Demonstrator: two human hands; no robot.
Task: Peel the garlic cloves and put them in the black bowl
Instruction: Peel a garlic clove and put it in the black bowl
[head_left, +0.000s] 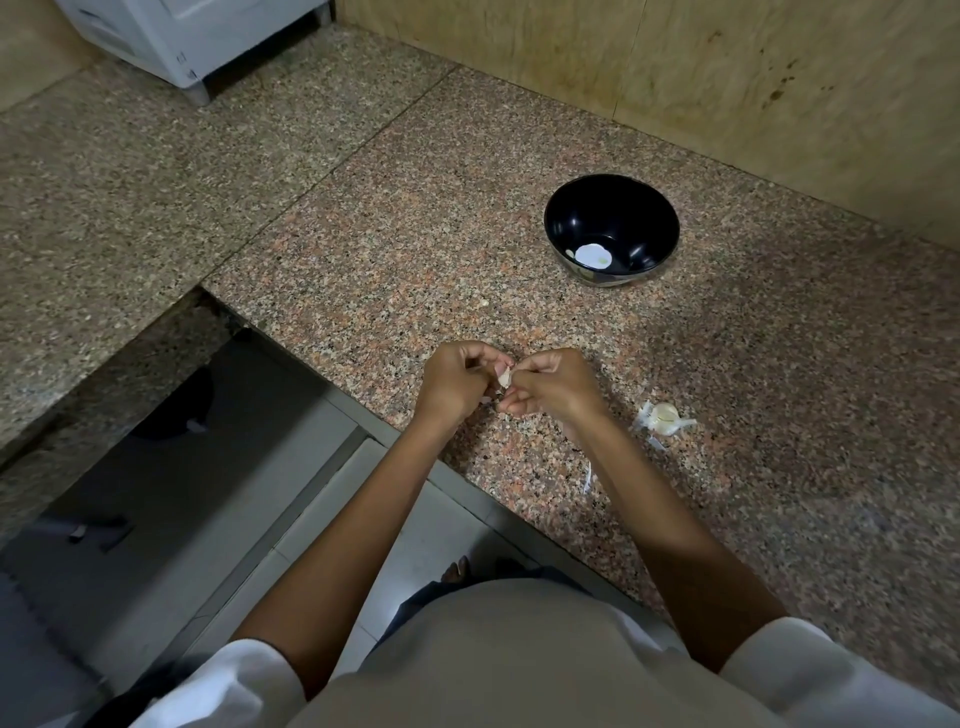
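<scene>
Head camera, looking steeply down, countertop (675, 389) near.

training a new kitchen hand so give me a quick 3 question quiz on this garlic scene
1. True or false: the left hand and right hand both pinch one garlic clove.
2. Fill in: the garlic bulb lies on the granite counter to the ___ of the hands.
3. The black bowl is: A) upright, beyond the hands; B) upside down; C) held in one hand.
Key: 1 true; 2 right; 3 A.
</scene>
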